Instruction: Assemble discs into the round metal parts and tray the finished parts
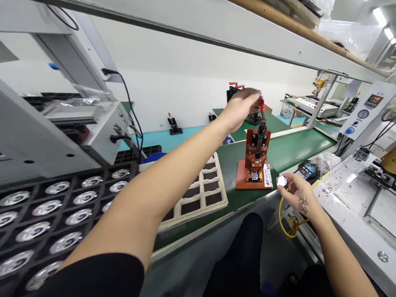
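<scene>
My left hand (241, 109) is raised with its fingers curled at the red-tipped lever (262, 106) of a small toggle press. The brick-red press (256, 151) stands upright on the green bench, and a round metal part (255, 176) sits in the fixture at its base. To the right of the press, my right hand (299, 194) pinches a round, shiny watch-case-like part (282, 181) between thumb and fingers, apart from the press. The far sides of the left fingers are hidden.
A cream tray (220, 191) with dark compartments lies left of the press. Black trays (56, 199) of shiny round parts fill the lower left. At right are a handheld device (306, 171), a yellow hose (282, 218) and a machine with a control box (367, 110). A shelf beam (190, 32) crosses overhead.
</scene>
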Demonstrator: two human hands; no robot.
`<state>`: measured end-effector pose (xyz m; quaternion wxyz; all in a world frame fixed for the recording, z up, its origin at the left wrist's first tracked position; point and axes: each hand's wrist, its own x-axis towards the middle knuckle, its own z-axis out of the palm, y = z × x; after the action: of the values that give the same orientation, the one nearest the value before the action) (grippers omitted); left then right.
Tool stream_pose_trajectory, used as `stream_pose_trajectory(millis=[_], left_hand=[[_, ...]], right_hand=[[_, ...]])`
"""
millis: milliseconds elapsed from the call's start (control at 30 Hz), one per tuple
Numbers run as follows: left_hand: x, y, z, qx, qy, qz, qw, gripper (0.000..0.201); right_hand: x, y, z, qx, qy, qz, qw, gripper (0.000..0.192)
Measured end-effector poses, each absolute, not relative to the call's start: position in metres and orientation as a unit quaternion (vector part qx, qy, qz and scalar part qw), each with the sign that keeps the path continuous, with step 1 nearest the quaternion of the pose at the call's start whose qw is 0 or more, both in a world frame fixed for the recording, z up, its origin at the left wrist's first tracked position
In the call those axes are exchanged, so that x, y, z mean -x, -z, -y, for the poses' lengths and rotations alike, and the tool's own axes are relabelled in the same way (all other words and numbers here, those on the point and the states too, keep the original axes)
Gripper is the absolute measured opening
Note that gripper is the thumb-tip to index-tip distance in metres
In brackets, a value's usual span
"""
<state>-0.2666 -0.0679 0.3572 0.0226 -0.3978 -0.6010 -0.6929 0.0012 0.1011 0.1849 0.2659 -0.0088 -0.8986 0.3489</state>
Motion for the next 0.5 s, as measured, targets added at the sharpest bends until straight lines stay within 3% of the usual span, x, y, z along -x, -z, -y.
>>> stream_pose_trajectory(millis=[67, 133, 267, 500], left_hand=[[0.280, -0.322, 0.094, 0.328, 0.651, 0.684, 0.027, 0.024], [0.277, -0.281, 0.120, 0.309, 0.535, 0.782, -0.075, 0.029], [0.244, -0.209, 0.137, 0.358, 0.430, 0.796, -0.229, 0.022], [0.222, -0.159, 0.092, 0.401, 0.381, 0.816, -0.168, 0.020]], right_hand=[[0.005, -0.173, -0.103, 0.003, -0.356, 0.900, 0.251, 0.033], [0.010, -0.163, -0.104, -0.003, -0.357, 0.902, 0.242, 0.032], [0.039, -0.150, -0.102, -0.010, -0.358, 0.904, 0.232, 0.030], [0.085, -0.139, -0.102, 0.009, -0.372, 0.904, 0.211, 0.035]])
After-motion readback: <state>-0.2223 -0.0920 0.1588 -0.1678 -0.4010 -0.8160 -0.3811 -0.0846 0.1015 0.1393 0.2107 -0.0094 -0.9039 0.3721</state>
